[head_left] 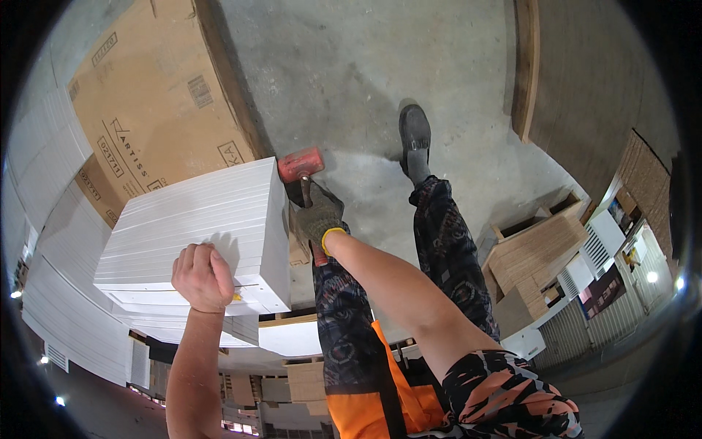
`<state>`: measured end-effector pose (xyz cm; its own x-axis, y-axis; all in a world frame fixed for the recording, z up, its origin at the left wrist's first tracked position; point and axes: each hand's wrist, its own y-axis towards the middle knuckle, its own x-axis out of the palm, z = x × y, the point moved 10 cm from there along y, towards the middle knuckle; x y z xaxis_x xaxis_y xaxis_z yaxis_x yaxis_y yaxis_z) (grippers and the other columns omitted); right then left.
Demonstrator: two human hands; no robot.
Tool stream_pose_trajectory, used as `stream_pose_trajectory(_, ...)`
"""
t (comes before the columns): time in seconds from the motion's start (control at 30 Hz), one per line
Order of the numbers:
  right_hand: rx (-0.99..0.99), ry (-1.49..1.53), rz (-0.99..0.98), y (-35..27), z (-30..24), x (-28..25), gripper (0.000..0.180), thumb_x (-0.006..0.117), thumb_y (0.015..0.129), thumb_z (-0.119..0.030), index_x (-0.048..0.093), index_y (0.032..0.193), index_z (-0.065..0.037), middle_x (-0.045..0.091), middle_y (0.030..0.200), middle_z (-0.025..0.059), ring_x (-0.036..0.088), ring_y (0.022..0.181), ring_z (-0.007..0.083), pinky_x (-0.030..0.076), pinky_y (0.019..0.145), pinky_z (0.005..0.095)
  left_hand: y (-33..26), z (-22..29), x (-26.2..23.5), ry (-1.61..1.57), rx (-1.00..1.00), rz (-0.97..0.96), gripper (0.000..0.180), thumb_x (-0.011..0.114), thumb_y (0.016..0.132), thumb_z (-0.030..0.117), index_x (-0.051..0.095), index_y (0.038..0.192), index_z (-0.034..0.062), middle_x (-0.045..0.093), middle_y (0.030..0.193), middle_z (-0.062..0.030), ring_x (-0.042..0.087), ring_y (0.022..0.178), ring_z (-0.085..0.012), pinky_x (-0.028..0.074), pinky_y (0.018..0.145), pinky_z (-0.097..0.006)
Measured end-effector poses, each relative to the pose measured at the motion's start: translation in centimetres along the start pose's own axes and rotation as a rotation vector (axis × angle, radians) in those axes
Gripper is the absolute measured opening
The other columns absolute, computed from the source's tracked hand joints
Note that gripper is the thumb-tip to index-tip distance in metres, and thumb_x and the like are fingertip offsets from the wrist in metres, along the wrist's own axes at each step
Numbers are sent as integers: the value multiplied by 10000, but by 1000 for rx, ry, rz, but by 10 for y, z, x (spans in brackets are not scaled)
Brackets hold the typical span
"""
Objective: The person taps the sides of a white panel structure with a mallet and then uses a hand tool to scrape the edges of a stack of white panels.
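Observation:
A white slatted cabinet or box (pixel 194 216) lies in front of me at the left, partly over a large cardboard carton. My left hand (pixel 203 278), bare, is closed in a fist at the near edge of the white piece. A small yellow bit shows beside it, but what the fingers hold, if anything, is hidden. My right hand (pixel 319 214) wears a grey glove with a yellow cuff and is wrapped round the handle of a mallet (pixel 300 164). The mallet's red head is close to the white piece's right side, and its handle end sticks out below the glove.
The cardboard carton (pixel 157 95) lies on the concrete floor (pixel 344 80) at the far left. More white slatted panels (pixel 66 271) are at the left. A wooden edge (pixel 525 73) runs along the upper right. Wood-toned boxes (pixel 537 249) stand right of my legs.

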<state>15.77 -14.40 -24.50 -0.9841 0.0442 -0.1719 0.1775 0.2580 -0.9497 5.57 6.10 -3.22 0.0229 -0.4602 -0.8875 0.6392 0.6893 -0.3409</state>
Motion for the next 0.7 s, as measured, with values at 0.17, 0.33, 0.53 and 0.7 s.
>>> stream_pose_trajectory(0.17, -61, 65, 98, 5, -3, 1, 512, 541, 869, -300, 490, 1350, -130, 557, 1311, 220, 522, 1228, 382, 418, 1018, 439, 1, 1, 0, -17, 5, -1, 138, 519, 829, 135, 597, 754, 49, 601, 720, -106, 567, 637, -300, 435, 596, -391)
stream_pose_trajectory(0.33, 8, 6, 95, 14, -1, -19, 522, 531, 836, -290, 483, 1323, -110, 619, 1200, 227, 567, 1138, 424, 445, 970, 487, 1, 2, -8, -14, -13, 11, 129, 531, 822, 124, 588, 735, 48, 590, 719, -115, 565, 642, -314, 444, 599, -410)
stream_pose_trajectory(0.53, 41, 324, 178, 41, -3, -67, 245, 567, 752, -131, 577, 983, -51, 582, 704, 84, 588, 541, 207, 468, 475, 386, 2, -3, -10, 16, -6, 89, 172, 595, 734, 176, 515, 604, 98, 521, 597, -72, 531, 543, -248, 401, 526, -386)
stream_pose_trajectory(0.7, -190, 486, 150, -59, -137, -103, 173, 595, 851, -87, 540, 1014, -69, 511, 723, 1, 513, 509, 120, 445, 439, 301, -2, -10, -23, -63, -81, 202, 167, 639, 695, 187, 522, 601, 113, 517, 616, -48, 545, 579, -240, 412, 561, -373)
